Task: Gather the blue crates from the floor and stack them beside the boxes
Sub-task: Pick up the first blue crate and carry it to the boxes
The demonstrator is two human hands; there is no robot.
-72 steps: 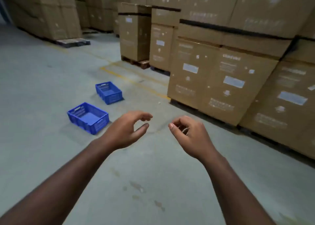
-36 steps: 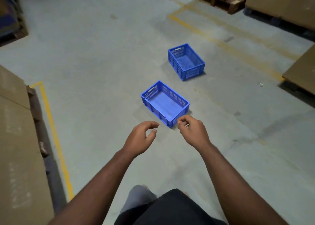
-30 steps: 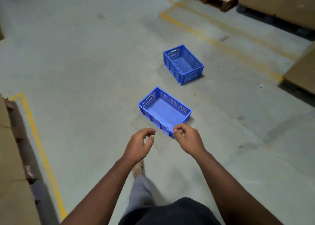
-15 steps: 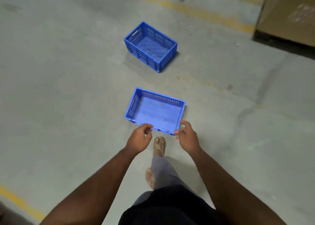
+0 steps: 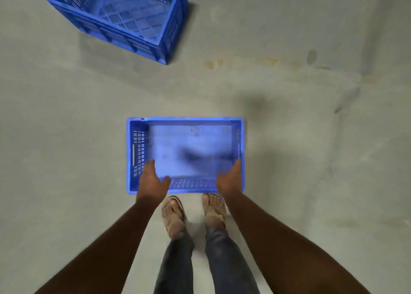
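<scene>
A shallow blue crate point(image 5: 184, 138) lies empty on the grey floor right in front of my feet, long side toward me. My left hand point(image 5: 152, 182) reaches over its near left corner and my right hand point(image 5: 229, 179) over its near right corner. Both hands have their fingers stretched into the crate and thumbs apart, with no closed hold on the rim. A second, deeper blue crate point(image 5: 124, 11) with slotted walls stands empty at the upper left, turned at an angle and partly cut off by the frame's top edge.
My sandalled feet point(image 5: 173, 213) stand just behind the near crate's front wall. Bare concrete floor point(image 5: 311, 138) with faint yellow paint marks point(image 5: 262, 62) spreads to the right and left. No cardboard boxes are in view.
I have stepped up to the near crate and bent over it. Both hands have gone from pinched fingers at its near rim to fingers spread over its front corners.
</scene>
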